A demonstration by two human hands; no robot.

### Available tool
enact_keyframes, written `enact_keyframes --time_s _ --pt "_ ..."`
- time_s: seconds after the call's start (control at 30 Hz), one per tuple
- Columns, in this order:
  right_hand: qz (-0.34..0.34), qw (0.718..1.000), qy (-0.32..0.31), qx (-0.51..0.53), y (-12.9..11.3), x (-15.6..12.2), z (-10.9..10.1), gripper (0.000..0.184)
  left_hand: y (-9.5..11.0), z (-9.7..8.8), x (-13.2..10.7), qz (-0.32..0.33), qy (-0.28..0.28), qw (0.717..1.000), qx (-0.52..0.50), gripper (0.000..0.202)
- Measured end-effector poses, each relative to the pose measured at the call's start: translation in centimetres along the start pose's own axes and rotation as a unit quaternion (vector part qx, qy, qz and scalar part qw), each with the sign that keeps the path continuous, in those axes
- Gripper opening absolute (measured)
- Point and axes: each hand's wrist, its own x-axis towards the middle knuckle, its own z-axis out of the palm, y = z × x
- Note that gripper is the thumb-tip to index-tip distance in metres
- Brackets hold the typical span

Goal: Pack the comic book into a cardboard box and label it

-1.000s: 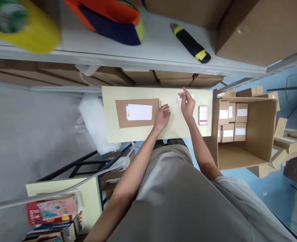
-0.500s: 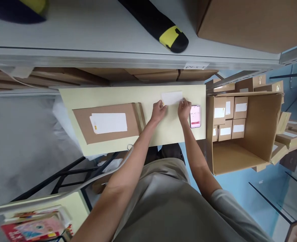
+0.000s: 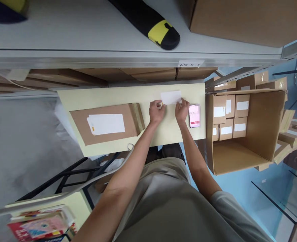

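A white label (image 3: pixel 171 97) with a small orange mark at its lower left corner is over the far side of the pale yellow table (image 3: pixel 163 132). My left hand (image 3: pixel 156 111) pinches it near that corner, thumb and fingers bent round. At its lower right corner, the fingers of my right hand (image 3: pixel 182 110) are closed on the edge. Left of my hands lies a taped cardboard box (image 3: pixel 108 136), bearing a similar white label (image 3: pixel 106 123) on top. A phone (image 3: pixel 194 116) with a pink lit screen rests just right of my right hand.
A large open carton (image 3: pixel 260 124) at the right holds several small labelled boxes (image 3: pixel 239 125). A grey shelf (image 3: pixel 87 37) with a black and yellow object (image 3: pixel 160 30) crosses above the table. More boxes stand behind. Books (image 3: pixel 42 225) lie lower left; a white cable (image 3: pixel 108 173) runs nearby.
My view has shifted slightly. Both hands keep hold of the label, and the left fingers have bent a little differently around its corner. The box and phone stay on the table.
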Motion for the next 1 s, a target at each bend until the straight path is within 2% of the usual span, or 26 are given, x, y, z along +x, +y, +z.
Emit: enact_keyframes --time_s 0.1,0.2,0.33,0.47,0.57,0.67,0.77,0.87,1.0 --pt "-0.008 1.0 0.017 0.002 -0.8 -0.3 -0.3 0.053 1.1 -0.5 0.2 0.003 0.02 1.0 -0.005 0.017" --pt "-0.042 0.998 0.023 0.027 -2.1 -0.6 -0.5 0.05 2.2 -0.8 0.3 0.01 0.021 1.0 -0.011 0.014" --pt "-0.086 0.994 -0.02 0.071 -4.5 -0.7 -0.5 0.053 3.7 -0.7 -0.7 0.057 -0.03 0.997 -0.031 0.017" --pt "-0.082 0.993 -0.028 0.077 -5.7 -0.2 -1.4 0.056 4.9 -0.4 -2.2 0.111 -0.086 0.989 -0.039 0.022" --pt "-0.074 0.993 -0.015 0.09 -5.0 0.7 -2.8 0.06 5.3 -0.2 -2.4 0.154 -0.117 0.981 -0.009 0.025" --pt "-0.046 0.993 0.015 0.105 -3.8 2.0 -4.2 0.061 5.1 0.3 -1.4 0.197 -0.147 0.968 0.049 0.033" --pt "0.007 0.992 0.036 0.118 -2.7 3.4 -5.4 0.061 4.7 1.5 0.2 0.233 -0.192 0.948 0.106 0.056" --pt "0.041 0.99 0.052 0.126 -2.0 4.6 -6.7 0.059 4.6 3.0 1.5 0.245 -0.239 0.925 0.167 0.077" --pt "0.05 0.989 0.09 0.109 -1.2 5.7 -8.5 0.051 5.7 4.1 1.8 0.232 -0.264 0.894 0.277 0.085"
